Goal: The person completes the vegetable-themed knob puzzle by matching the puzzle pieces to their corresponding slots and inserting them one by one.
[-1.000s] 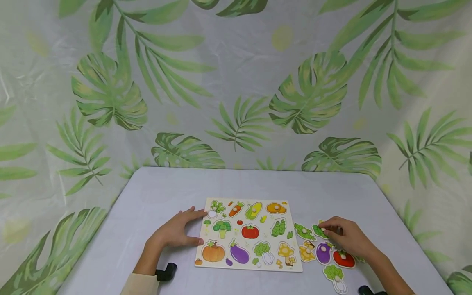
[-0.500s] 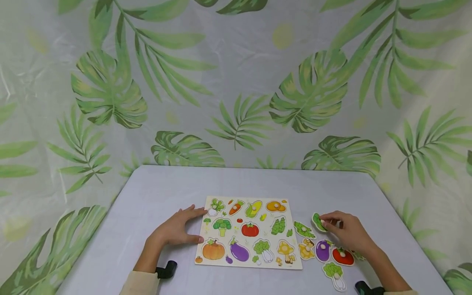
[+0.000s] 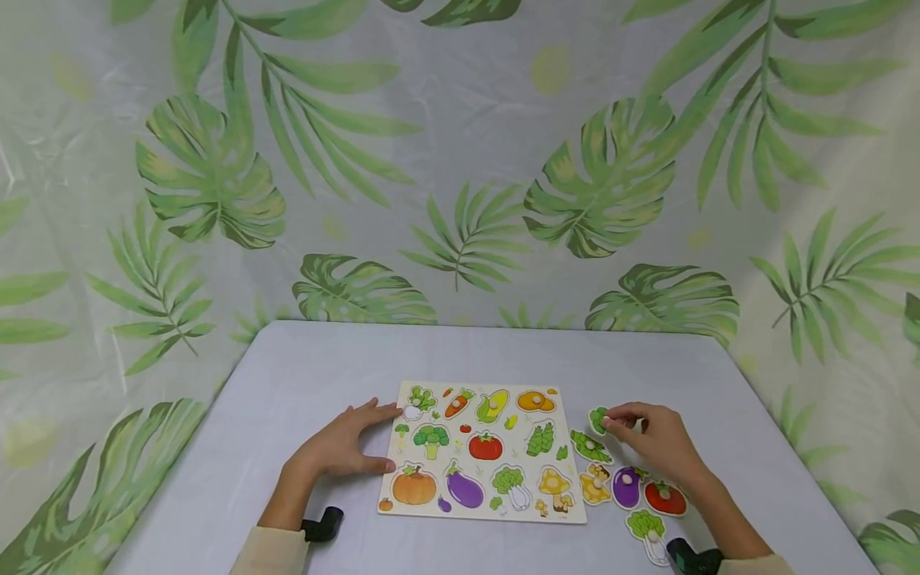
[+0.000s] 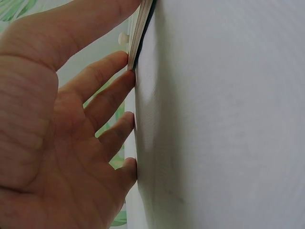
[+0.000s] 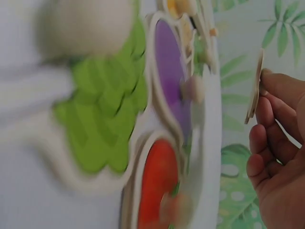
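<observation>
A wooden vegetable puzzle board (image 3: pixel 460 427) lies on the table. My left hand (image 3: pixel 345 443) rests at its left side, thumb and fingers spread and touching the edge; the left wrist view shows the fingertips against the board's side (image 4: pixel 139 36). My right hand (image 3: pixel 654 439) pinches a dark green broccoli puzzle piece (image 3: pixel 596 419), raised above the table to the right of the board. From the right wrist view this piece (image 5: pixel 256 88) appears edge-on between thumb and fingers. Below the hand lie loose knobbed pieces: an eggplant (image 3: pixel 626 493), a tomato (image 3: pixel 660 501) and a bok choy (image 3: pixel 645 523).
A green pod-like piece (image 3: pixel 591 449) and a mushroom piece (image 3: pixel 593 490) lie close along the board's right edge. Knobbed carrot (image 3: pixel 457 406) and corn (image 3: pixel 491 409) pieces sit in the board's top row. A leaf-patterned curtain (image 3: pixel 460 160) hangs behind the white table (image 3: pixel 323 351).
My right hand has lifted the broccoli piece from among the loose pieces and carried it left and away from me, toward the board. My left hand stays at the board's edge.
</observation>
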The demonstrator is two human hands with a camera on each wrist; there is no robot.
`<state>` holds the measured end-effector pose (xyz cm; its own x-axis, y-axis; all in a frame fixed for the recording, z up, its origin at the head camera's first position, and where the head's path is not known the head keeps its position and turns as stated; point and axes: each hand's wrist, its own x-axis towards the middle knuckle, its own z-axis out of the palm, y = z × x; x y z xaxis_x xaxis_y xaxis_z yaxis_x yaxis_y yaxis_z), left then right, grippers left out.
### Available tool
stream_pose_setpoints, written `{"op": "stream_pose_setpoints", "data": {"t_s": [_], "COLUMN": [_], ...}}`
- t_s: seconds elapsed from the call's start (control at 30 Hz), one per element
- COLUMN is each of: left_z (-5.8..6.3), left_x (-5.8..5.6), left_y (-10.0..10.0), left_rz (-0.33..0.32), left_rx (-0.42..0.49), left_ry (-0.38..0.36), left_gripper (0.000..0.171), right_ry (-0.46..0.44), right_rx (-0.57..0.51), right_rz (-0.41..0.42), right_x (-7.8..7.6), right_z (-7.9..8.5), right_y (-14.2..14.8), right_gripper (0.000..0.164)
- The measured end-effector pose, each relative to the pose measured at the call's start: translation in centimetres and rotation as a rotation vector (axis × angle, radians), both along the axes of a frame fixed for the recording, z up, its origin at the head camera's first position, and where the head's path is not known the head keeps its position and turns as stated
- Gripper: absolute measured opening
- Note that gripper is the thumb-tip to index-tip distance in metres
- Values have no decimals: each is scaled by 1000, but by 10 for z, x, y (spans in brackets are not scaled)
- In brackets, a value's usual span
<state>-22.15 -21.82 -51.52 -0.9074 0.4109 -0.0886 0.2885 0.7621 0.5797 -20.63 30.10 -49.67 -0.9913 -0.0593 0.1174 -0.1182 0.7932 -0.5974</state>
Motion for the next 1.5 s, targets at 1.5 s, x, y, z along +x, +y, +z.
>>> {"op": "stream_pose_setpoints", "data": {"t_s": [1.5], "left_z": [0], "left_x": [1], "left_y": [-1], "left_rz": [-24], "left_rx": [14], "left_ry": [14], "left_gripper": [87], "right_ry": [-3], "right_rx": [-152], "right_rz": [229], "right_x": [-24], "right_z": [-3], "right_y": [-174], "right_gripper": [13]}}
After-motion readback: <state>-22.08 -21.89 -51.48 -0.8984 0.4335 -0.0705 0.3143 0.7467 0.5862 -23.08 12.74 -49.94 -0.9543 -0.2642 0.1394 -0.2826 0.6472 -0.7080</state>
